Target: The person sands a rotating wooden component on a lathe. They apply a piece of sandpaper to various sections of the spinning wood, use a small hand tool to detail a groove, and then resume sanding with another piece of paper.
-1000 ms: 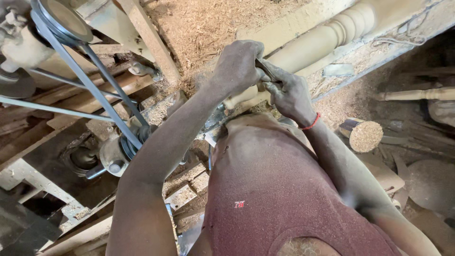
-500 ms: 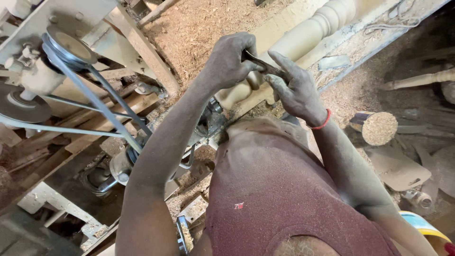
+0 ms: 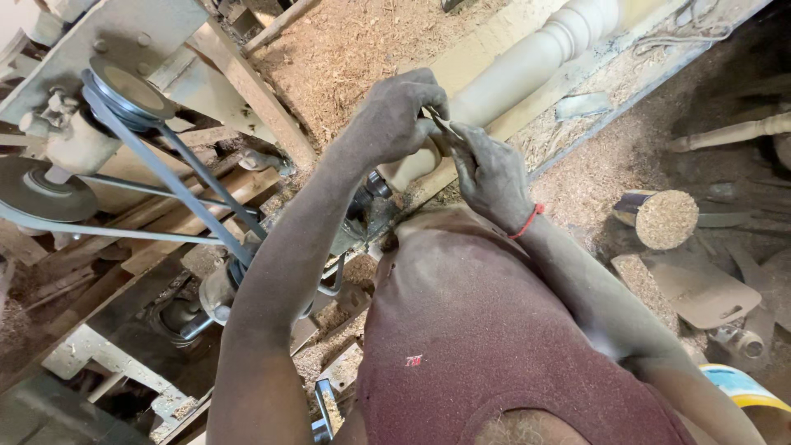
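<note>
Both hands are up at the lathe, close together, almost knuckle to knuckle. The left hand (image 3: pixel 400 115) is curled into a closed grip over the top of a slim metal tool (image 3: pixel 443 125), and the right hand (image 3: pixel 493 175), a red band at its wrist, has its fingers closed around the same tool from below. The tool's tip sits right against the turned wooden spindle (image 3: pixel 527 70), the one pale piece mounted on the machine, running up and away to the right with rounded beads along it. Count the drive side: two pulleys at the left, the upper pulley (image 3: pixel 132 91) and a flat lower disc (image 3: pixel 41 194), with dark belts (image 3: pixel 165 177) stretched between them and down to the motor. Sawdust (image 3: pixel 346 49) lies thick behind the spindle. Off to the right, one short log end (image 3: pixel 666 219) sits on the floor, and a second turned spindle (image 3: pixel 729 133) lies well apart beyond it. Room is tight: the belts run just beside the left forearm, and the lathe bed's edge (image 3: pixel 626 103) hems the right.
</note>
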